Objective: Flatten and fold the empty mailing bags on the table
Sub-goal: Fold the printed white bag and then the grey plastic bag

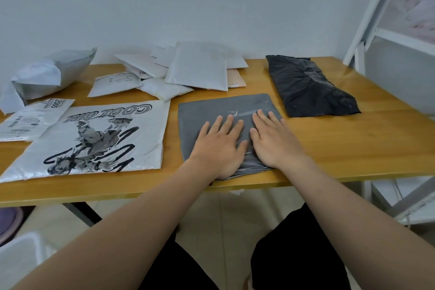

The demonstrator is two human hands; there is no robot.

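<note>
A grey mailing bag (226,129) lies flat just right of the frame's centre, its near edge at the front edge of the wooden table (353,143). Both hands press down on it side by side: the left hand (220,146) and the right hand (273,139) have straight fingers, slightly spread, palms on the bag, nothing gripped. The bag's near part bunches into folds under the palms.

To its left, a large silver bag (94,139) lies flat, printed with a black cartoon figure and the words "COOL GIRL", upside down from this view. Overlapping its upper-left corner is a white bag with a shipping label (30,117) reading "2005"; the smaller print is too fine to read. Right of the grey bag, in the middle right of the frame, lies a crumpled black bag (308,87). Behind, at upper centre, a heap of white padded envelopes (188,70) sits against the pale wall (211,0), with a puffed grey-white bag (51,73) at the upper left.

A white metal frame (376,7) stands at the upper right. Below the table are pale floor tiles (226,219).
</note>
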